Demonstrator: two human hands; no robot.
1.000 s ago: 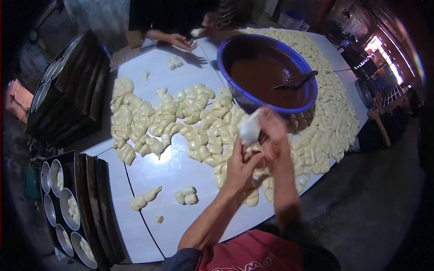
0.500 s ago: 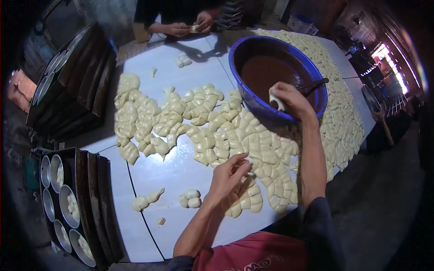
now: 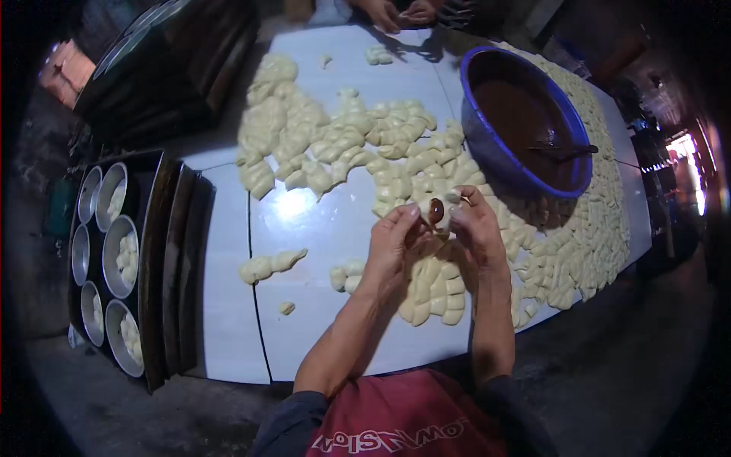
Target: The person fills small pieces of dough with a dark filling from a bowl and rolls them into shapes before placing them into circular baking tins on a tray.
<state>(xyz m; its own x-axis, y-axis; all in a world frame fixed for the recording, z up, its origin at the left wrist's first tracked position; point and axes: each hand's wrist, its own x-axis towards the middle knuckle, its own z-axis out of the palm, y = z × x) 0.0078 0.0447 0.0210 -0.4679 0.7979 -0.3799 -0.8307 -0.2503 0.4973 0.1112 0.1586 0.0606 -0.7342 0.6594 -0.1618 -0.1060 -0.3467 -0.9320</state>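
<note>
Between my two hands is a flattened dough piece (image 3: 446,222) with a glossy dark brown blob of filling (image 3: 436,211) in its middle. My left hand (image 3: 392,247) pinches its left edge, and my right hand (image 3: 480,232) grips the right edge. Below and around them, many soft pale dough pieces (image 3: 434,293) lie pressed together across the white table (image 3: 221,282). Just beyond my right hand stands a blue basin (image 3: 476,126) of brown paste (image 3: 506,114). A dark-handled utensil (image 3: 582,151) rests in the basin.
Round metal tins (image 3: 122,259), some with dough balls inside, sit in a dark rack at the left, with stacked trays (image 3: 190,68) behind. Another person's hands (image 3: 400,15) work at the far edge. Loose dough scraps (image 3: 270,265) lie near my left forearm.
My right hand has left the basin and come down beside my left. Both hands now hold the dough piece, its brown filling visible. The view has shifted, moving the scene up and right.
</note>
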